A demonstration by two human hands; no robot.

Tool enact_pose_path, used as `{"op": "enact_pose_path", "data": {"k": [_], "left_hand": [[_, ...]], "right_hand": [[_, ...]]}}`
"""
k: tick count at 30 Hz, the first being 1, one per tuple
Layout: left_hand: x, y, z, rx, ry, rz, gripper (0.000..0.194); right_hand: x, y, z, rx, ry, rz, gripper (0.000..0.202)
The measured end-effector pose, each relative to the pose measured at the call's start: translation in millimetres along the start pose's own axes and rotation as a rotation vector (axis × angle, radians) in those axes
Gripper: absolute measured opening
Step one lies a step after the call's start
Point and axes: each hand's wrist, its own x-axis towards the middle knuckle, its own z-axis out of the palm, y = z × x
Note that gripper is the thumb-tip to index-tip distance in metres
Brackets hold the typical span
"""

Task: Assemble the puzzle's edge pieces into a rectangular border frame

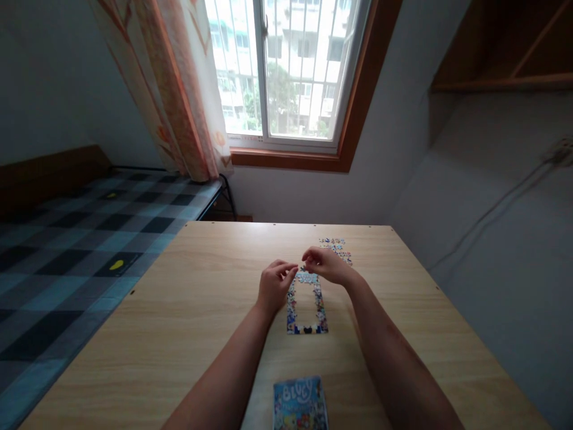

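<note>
A jigsaw puzzle [290, 310] lies partly assembled on the table, a narrow frame of joined colourful pieces around a bare middle. At its far left corner is my left hand [275, 285], thumb and fingers closed in a pinch. My right hand [329, 265] reaches over the far right corner, its fingers curled together. A small dark puzzle piece [303, 269] shows between the two sets of fingertips; I cannot tell which hand touches it. Behind my right hand, loose puzzle pieces [332, 241] lie in rows, some of them hidden by that hand.
A blue puzzle box [299, 403] with "Bluey" lettering lies near the table's front edge, between my forearms. The wooden table [201, 310] ends short of a window wall. A bed [134, 221] with a checked cover stands left, and a shelf [501, 83] hangs upper right.
</note>
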Motion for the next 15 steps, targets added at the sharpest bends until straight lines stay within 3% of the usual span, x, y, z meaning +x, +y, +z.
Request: {"op": "enact_pose_path", "data": {"k": [5, 8, 15], "left_hand": [[-1.9, 4.3, 2.5, 0.002, -0.046, 0.026, 0.023], [-1.2, 4.7, 2.9, -0.015, -0.051, 0.008, 0.022], [5.8, -4.7, -2.8, -0.167, 0.067, -0.19, 0.022]], "right_hand": [[-6.0, -18.2, -5.9, -0.12, -0.041, -0.043, 0.013], [-4.5, -20.3, -2.3, -0.156, 0.034, -0.065, 0.011], [-1.7, -18.1, 8.1, -0.225, 0.123, -0.232, 0.011]]}}
